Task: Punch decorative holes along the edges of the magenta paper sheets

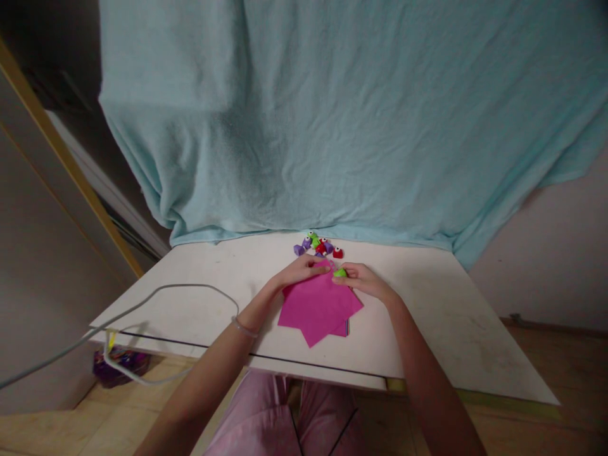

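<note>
Head view – right hand [363, 279] pinching green piece [340, 273], pink paper [319, 306]

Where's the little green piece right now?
In the head view, the green piece sits at the right hand fingertips, at the far edge of the pink paper, just below the small origami figures.

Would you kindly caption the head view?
Both hands, left and right, rest on pink paper; right pinches a green piece.

A pale blue blanket [351, 114] hangs behind my white bench [441, 304]; a grey cable [156, 292] loops across its left end.
</note>
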`<state>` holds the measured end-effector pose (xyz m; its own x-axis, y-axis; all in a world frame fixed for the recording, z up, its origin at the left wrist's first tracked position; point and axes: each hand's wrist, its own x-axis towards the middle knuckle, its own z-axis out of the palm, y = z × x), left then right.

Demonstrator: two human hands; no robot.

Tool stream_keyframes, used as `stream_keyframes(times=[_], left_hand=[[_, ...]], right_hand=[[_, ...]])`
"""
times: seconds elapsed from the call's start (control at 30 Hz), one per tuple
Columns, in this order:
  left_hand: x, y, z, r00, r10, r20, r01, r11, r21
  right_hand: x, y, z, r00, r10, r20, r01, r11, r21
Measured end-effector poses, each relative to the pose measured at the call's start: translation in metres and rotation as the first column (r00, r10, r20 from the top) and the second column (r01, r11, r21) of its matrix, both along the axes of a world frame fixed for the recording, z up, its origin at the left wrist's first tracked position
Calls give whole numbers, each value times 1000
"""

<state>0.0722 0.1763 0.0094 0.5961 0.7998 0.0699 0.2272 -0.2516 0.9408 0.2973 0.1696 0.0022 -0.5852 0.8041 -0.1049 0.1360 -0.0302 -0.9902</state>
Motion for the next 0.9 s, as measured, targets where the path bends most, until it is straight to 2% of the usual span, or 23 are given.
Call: stream_keyframes(times=[0.3, 0.47, 0.9], left_hand=[[0, 2, 1, 998, 32, -56, -25, 992, 122], [0, 2, 0, 998, 52, -46, -47, 993, 109], [0, 0, 6, 997, 64, -49, -59, 994, 90]], right_hand=[[-2, 1, -2, 1000, -21, -11, 22, 998, 51], [-3, 0, 0, 999, -39, 11, 37, 993, 109], [-2, 2, -5, 1000, -26, -5, 27, 990, 137]])
